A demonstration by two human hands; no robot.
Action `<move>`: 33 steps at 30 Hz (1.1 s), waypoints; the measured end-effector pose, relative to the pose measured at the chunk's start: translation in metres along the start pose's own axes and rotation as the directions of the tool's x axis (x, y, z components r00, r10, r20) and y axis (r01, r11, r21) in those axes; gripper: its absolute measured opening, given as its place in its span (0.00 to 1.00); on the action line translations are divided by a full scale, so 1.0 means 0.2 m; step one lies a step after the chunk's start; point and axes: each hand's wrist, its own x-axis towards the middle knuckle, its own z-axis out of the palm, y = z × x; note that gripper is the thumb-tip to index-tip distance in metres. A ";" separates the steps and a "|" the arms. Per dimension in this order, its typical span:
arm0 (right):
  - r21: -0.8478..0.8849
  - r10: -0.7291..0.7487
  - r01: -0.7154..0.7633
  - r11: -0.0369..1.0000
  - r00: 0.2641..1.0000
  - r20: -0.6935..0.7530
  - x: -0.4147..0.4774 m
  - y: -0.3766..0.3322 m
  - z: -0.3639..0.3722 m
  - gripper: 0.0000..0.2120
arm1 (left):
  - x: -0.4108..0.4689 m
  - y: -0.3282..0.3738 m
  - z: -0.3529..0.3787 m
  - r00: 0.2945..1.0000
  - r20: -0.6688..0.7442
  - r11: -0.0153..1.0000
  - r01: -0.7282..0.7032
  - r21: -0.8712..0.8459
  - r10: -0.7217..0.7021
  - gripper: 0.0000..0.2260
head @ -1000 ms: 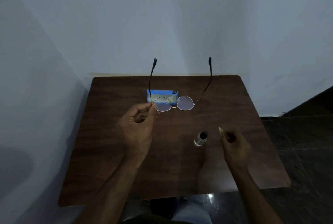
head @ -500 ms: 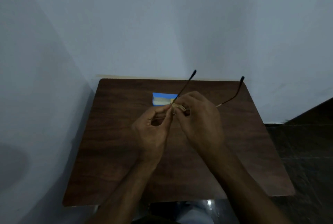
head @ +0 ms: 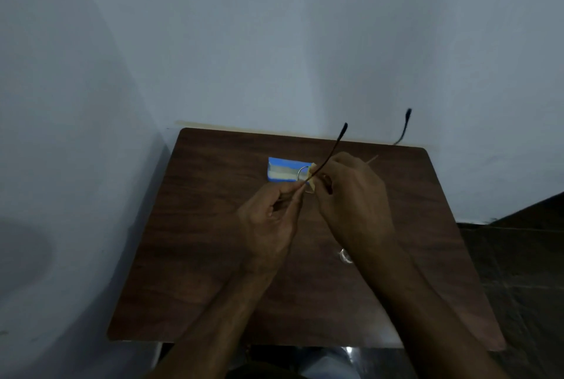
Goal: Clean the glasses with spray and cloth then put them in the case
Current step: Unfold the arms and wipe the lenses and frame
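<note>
Thin-framed glasses (head: 331, 151) are held above the middle of the table, their two dark-tipped arms pointing away from me. My left hand (head: 270, 220) pinches the frame at its left end. My right hand (head: 354, 198) holds a small pale yellow cloth (head: 312, 178) against a lens; most of the cloth and both lenses are hidden behind my fingers. A blue glasses case (head: 282, 169) lies on the table just beyond my hands. The small silver spray bottle (head: 345, 256) stands under my right wrist, mostly hidden.
The dark wooden table (head: 198, 256) stands in a corner, with white walls to the left and behind. A dark tiled floor (head: 518, 271) lies to the right. My legs show below the table's near edge.
My right hand came up from beside the spray bottle and brought the cloth onto the glasses. The glasses turned, their arms swinging to the right. The view tilted slightly.
</note>
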 end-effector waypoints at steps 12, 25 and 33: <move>0.076 -0.068 0.070 0.995 0.997 -0.030 0.07 0.04 0.03 0.10 | 0.03 -0.02 0.01 0.990 0.059 0.990 -0.129 0.061 0.126 0.07; 0.306 -0.138 0.108 0.946 0.987 0.080 0.11 0.09 0.01 0.06 | 0.05 -0.07 -0.03 0.937 0.163 0.932 -0.332 0.147 0.308 0.06; 0.263 -0.118 0.083 0.961 0.986 0.122 0.10 0.12 0.03 0.05 | -0.02 -0.13 0.02 0.955 0.177 0.950 -0.267 0.161 0.239 0.09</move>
